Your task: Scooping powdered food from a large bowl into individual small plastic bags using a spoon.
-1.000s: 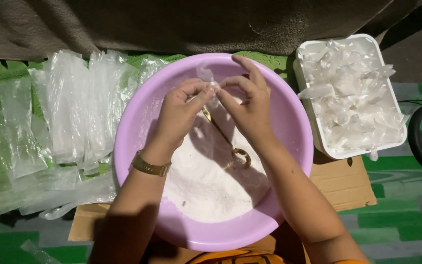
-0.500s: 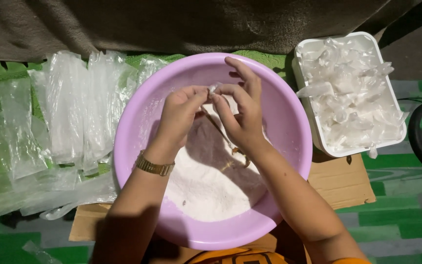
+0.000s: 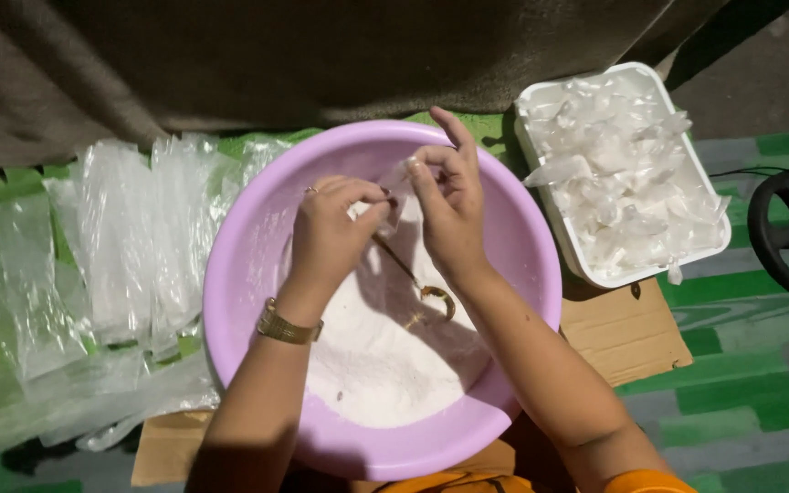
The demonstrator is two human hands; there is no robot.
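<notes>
Seen from my remote station, two bare forearms rise from the bottom edge of the frame into a lilac plastic basin [image 3: 257,274] at centre. White powder [image 3: 385,356] fills the basin's lower half, and a gold-coloured spoon [image 3: 422,288] lies on it, its bowl down and right of the hands. Above the powder, my left hand [image 3: 331,233], a gold watch [image 3: 287,326] on its wrist, pinches one edge of a small clear plastic bag [image 3: 394,187] between thumb and fingertips. My right hand [image 3: 449,205] grips the bag's other edge the same way, forefinger raised toward the basin's far rim. The bag hangs between both hands in the upper middle of the basin; I cannot tell how full it is. Brown cardboard [image 3: 627,333] shows beneath the basin at lower right. Empty clear bags [image 3: 130,246] lie fanned at the left of the frame. At upper right, a white foam tray [image 3: 586,265] holds a heap of filled packets [image 3: 623,173].
</notes>
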